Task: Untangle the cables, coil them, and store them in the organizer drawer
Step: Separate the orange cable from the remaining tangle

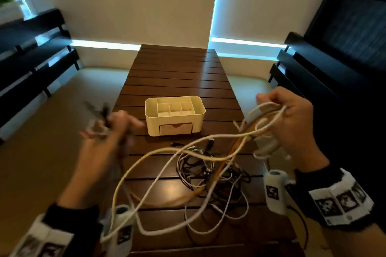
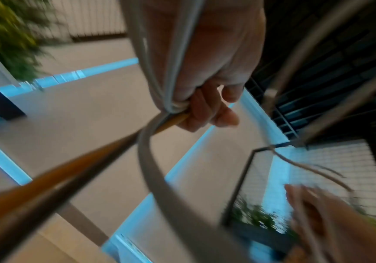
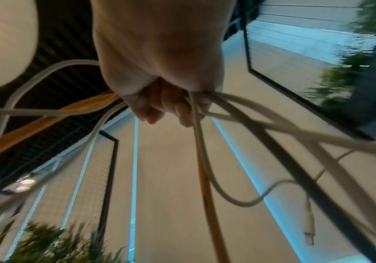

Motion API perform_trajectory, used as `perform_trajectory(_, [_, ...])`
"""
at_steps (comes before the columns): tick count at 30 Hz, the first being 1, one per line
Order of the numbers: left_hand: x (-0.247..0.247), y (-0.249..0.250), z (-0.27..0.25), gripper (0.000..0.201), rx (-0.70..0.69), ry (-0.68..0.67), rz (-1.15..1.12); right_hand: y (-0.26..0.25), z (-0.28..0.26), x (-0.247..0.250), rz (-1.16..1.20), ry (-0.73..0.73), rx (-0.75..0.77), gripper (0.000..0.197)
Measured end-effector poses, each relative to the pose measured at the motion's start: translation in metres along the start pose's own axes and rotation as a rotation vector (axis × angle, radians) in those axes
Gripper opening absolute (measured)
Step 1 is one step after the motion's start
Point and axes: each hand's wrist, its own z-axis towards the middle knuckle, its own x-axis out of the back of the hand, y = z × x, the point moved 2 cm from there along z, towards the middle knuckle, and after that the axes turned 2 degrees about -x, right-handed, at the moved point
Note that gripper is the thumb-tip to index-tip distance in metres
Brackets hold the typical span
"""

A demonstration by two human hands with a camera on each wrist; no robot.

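Both hands, left hand [image 1: 117, 125] and right hand [image 1: 292, 115], grip cables [image 1: 208, 165] pulled apart; pulling harder could tighten the knot at six o'clock of the organizer [image 1: 175, 115].

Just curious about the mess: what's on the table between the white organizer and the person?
In the head view, a tangled pile of black and white cables lies on the table just in front of the organizer.
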Motion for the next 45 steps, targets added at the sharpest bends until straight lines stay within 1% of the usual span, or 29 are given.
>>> perform_trajectory(1, [-0.022,0.003,-0.001,0.044,-0.001,-0.048,0.086,-0.013,0.003,-0.010,-0.062,-0.026,0.063,0.029])
perform_trajectory(3, [-0.056,0.002,0.000,0.045,-0.015,-0.207,0.100,-0.032,0.005,-0.026,-0.202,-0.074,0.166,0.030])
perform_trajectory(5, [-0.075,0.002,0.002,0.041,0.074,-0.402,0.060,-0.041,0.007,-0.038,-0.329,-0.105,0.248,0.030])
perform_trajectory(7, [-0.092,0.003,0.001,0.034,0.165,-0.522,0.080,-0.049,0.005,-0.049,-0.433,-0.163,0.308,0.024])
perform_trajectory(8, [-0.096,0.001,0.002,0.032,0.168,-0.522,0.101,-0.049,0.004,-0.055,-0.475,-0.183,0.346,0.022])
perform_trajectory(9, [-0.099,-0.001,0.003,0.037,0.149,-0.486,0.148,-0.050,0.002,-0.058,-0.505,-0.203,0.366,0.020])
perform_trajectory(11, [-0.099,-0.007,0.006,0.059,0.108,-0.360,0.289,-0.050,-0.001,-0.063,-0.528,-0.244,0.406,0.015])
perform_trajectory(12, [-0.098,-0.010,0.006,0.064,0.070,-0.302,0.334,-0.047,-0.003,-0.064,-0.534,-0.259,0.440,0.014])
perform_trajectory(13, [-0.097,-0.009,0.005,0.062,0.035,-0.274,0.335,-0.047,-0.004,-0.063,-0.541,-0.272,0.457,0.013])
perform_trajectory(14, [-0.096,-0.009,0.006,0.052,0.011,-0.258,0.319,-0.045,-0.006,-0.063,-0.541,-0.276,0.465,0.016])
perform_trajectory(15, [-0.094,-0.009,0.006,0.042,-0.007,-0.254,0.281,-0.044,-0.007,-0.062,-0.524,-0.296,0.455,0.021])
perform_trajectory(16, [-0.089,-0.010,0.006,0.039,-0.017,-0.247,0.256,-0.041,-0.008,-0.062,-0.487,-0.315,0.439,0.024])
perform_trajectory(18, [-0.081,-0.007,0.005,0.041,-0.012,-0.235,0.241,-0.028,-0.012,-0.061,-0.404,-0.334,0.387,0.018])
perform_trajectory(19, [-0.076,-0.003,0.005,0.039,-0.015,-0.216,0.223,-0.020,-0.015,-0.060,-0.381,-0.331,0.341,0.013])
perform_trajectory(21, [-0.066,0.007,0.004,0.035,-0.042,-0.160,0.134,-0.003,-0.017,-0.058,-0.311,-0.357,0.180,0.014])
perform_trajectory(23, [-0.061,0.019,0.003,0.034,-0.088,-0.127,0.057,0.011,-0.021,-0.058,-0.209,-0.414,0.052,0.023])
perform_trajectory(25, [-0.058,0.026,0.002,0.035,-0.115,-0.103,-0.006,0.022,-0.023,-0.060,-0.138,-0.413,-0.014,0.034])
perform_trajectory(26, [-0.058,0.029,0.002,0.036,-0.118,-0.092,-0.034,0.028,-0.024,-0.063,-0.121,-0.420,-0.054,0.036])
perform_trajectory(30, [-0.060,0.033,0.002,0.037,-0.166,-0.076,-0.077,0.054,-0.033,-0.068,-0.112,-0.542,-0.201,0.032])
perform_trajectory(32, [-0.060,0.031,0.004,0.034,-0.152,-0.087,-0.122,0.064,-0.040,-0.066,-0.062,-0.600,-0.267,0.029])
perform_trajectory(33, [-0.061,0.031,0.005,0.034,-0.137,-0.100,-0.136,0.068,-0.041,-0.063,-0.035,-0.594,-0.300,0.028])
perform_trajectory(34, [-0.064,0.030,0.005,0.035,-0.127,-0.125,-0.141,0.073,-0.038,-0.060,-0.011,-0.554,-0.335,0.030])
perform_trajectory(36, [-0.068,0.023,0.004,0.037,-0.095,-0.186,-0.084,0.083,-0.025,-0.050,0.046,-0.379,-0.413,0.034])
perform_trajectory(38, [-0.073,0.006,0.003,0.034,-0.044,-0.272,0.042,0.088,-0.012,-0.036,0.160,-0.201,-0.512,0.036])
perform_trajectory(39, [-0.074,-0.006,0.001,0.034,-0.018,-0.327,0.115,0.088,-0.010,-0.029,0.209,-0.147,-0.543,0.038])
perform_trajectory(40, [-0.075,-0.021,-0.001,0.036,0.014,-0.374,0.188,0.091,-0.010,-0.020,0.244,-0.117,-0.569,0.038])
perform_trajectory(42, [-0.077,-0.050,-0.010,0.034,0.096,-0.453,0.306,0.098,-0.016,-0.003,0.265,-0.131,-0.582,0.033])
perform_trajectory(43, [-0.080,-0.064,-0.017,0.028,0.121,-0.504,0.370,0.105,-0.021,0.006,0.177,-0.159,-0.543,0.029])
perform_trajectory(45, [-0.087,-0.086,-0.034,0.022,0.125,-0.611,0.511,0.126,-0.029,0.024,-0.247,-0.245,-0.427,0.021])
